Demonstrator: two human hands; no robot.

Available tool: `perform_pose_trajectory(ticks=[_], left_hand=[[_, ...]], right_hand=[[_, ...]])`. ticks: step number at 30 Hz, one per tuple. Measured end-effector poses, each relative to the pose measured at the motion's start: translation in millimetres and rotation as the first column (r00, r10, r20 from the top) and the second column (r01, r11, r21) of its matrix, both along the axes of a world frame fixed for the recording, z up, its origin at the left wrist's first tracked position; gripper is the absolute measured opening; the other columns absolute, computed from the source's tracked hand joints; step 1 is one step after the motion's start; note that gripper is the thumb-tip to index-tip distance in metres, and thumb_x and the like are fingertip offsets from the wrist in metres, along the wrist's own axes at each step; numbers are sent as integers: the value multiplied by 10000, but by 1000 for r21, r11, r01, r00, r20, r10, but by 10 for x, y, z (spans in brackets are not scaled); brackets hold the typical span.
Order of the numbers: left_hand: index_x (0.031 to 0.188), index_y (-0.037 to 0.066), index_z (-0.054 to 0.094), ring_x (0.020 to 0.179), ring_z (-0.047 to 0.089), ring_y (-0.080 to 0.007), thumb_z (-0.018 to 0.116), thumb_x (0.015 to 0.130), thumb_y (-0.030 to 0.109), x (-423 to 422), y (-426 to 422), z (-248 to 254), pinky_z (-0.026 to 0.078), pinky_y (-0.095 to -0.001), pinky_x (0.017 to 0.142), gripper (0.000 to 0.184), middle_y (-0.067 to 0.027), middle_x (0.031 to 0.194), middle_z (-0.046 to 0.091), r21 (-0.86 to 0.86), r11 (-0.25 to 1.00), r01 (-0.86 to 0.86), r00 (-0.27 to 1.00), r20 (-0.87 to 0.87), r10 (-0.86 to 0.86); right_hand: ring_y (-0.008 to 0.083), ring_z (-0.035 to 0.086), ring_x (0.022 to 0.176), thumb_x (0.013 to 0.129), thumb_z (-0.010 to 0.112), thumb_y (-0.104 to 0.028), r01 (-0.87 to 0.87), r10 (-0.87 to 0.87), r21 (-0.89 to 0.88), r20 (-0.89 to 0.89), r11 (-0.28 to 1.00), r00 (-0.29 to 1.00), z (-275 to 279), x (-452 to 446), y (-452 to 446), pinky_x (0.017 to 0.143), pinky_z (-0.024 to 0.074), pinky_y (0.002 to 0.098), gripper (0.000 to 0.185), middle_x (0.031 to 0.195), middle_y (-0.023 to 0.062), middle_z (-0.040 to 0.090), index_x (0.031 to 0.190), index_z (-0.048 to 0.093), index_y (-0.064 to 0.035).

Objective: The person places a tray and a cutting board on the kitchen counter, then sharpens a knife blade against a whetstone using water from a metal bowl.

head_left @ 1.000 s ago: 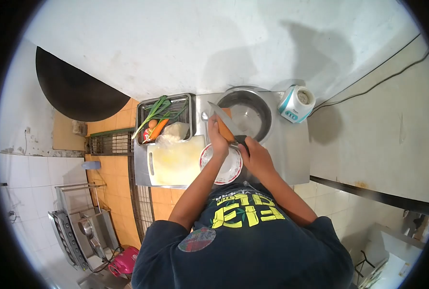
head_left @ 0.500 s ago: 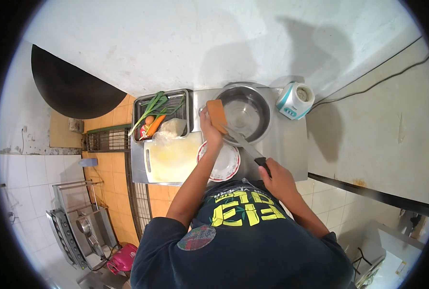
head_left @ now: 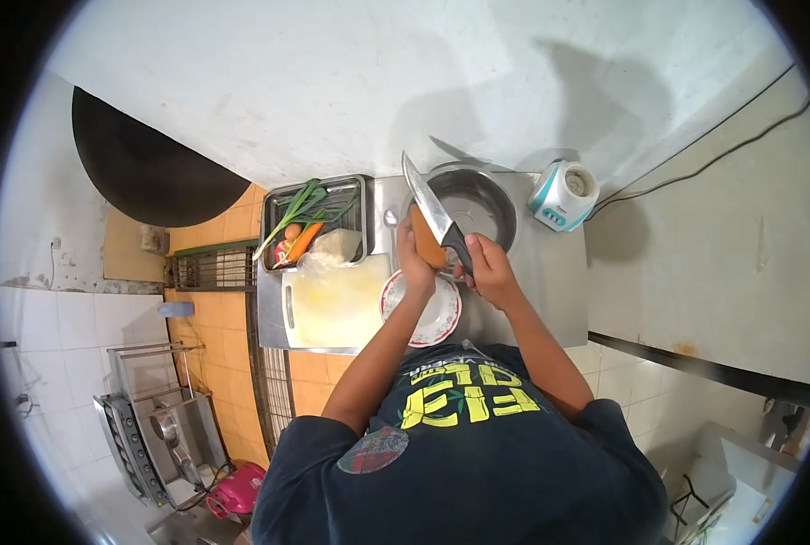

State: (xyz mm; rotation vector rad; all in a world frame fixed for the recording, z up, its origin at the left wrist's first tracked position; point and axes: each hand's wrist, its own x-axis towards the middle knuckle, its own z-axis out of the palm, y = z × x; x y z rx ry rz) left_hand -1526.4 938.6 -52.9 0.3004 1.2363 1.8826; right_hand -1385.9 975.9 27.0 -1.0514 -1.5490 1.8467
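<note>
My left hand is wrapped round an orange-brown block, held up over the left side of a steel pot. In my right hand is the black handle of a large knife. The blade lies over the block, its tip pointing up and away from me. Whether blade and block touch, I cannot tell. Below my hands stands a white plate with a red patterned rim.
At the left are a cutting board and a metal tray holding green onion, a carrot, an egg and a plastic bag. A spoon lies beside the pot. A white-and-teal blender base stands at the right.
The knife has moved from the block's lower end, handle near my body, to lying over the block. My right hand has moved forward and left. The block is tilted differently in my left hand.
</note>
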Motion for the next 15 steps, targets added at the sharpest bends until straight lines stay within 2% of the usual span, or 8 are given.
perform_pose_trajectory(ticks=[2, 5, 8, 12, 15], left_hand=[[1341, 36, 467, 1052, 600, -223, 278, 1020, 157, -51, 33, -81, 466, -359, 971, 391, -110, 1208, 574, 51, 998, -32, 999, -9, 32], [1338, 24, 465, 1083, 597, -234, 281, 1022, 164, -61, 64, 189, 459, -358, 985, 392, -119, 1199, 587, 102, 994, -36, 999, -17, 38], [1332, 21, 466, 1096, 595, -221, 291, 1022, 167, -127, 96, 98, 461, -352, 974, 385, -122, 1184, 601, 114, 993, -38, 999, 8, 38], [1315, 22, 486, 1081, 590, -185, 316, 1016, 147, -214, 60, -49, 466, -328, 940, 366, -106, 1174, 599, 36, 999, -10, 997, 78, 7], [1299, 23, 502, 1069, 585, -164, 328, 1013, 145, -212, 66, -118, 464, -306, 921, 356, -97, 1169, 595, 28, 1000, 0, 1000, 26, -1]], right_hand=[[72, 479, 463, 1084, 396, -348, -36, 37, -27, 59, 999, 998, -66, -6, 51, 414, 376, 229, 374, 651, 28, 599, 954, 585, -53], [89, 475, 444, 1087, 390, -348, -75, 79, -35, 133, 997, 988, -133, 26, 55, 432, 389, 255, 404, 595, 29, 566, 926, 582, -31], [103, 474, 440, 1088, 379, -363, -83, 94, -63, 197, 995, 976, -105, 135, 3, 444, 393, 275, 431, 573, 27, 546, 917, 578, -21], [115, 477, 451, 1089, 360, -378, -111, 126, -68, 284, 992, 951, 52, 366, -98, 454, 396, 288, 451, 568, 19, 529, 948, 591, -18], [124, 493, 479, 1092, 345, -375, -133, 183, -164, 344, 977, 921, 15, 614, -182, 499, 416, 297, 464, 593, 33, 533, 994, 601, 0]])
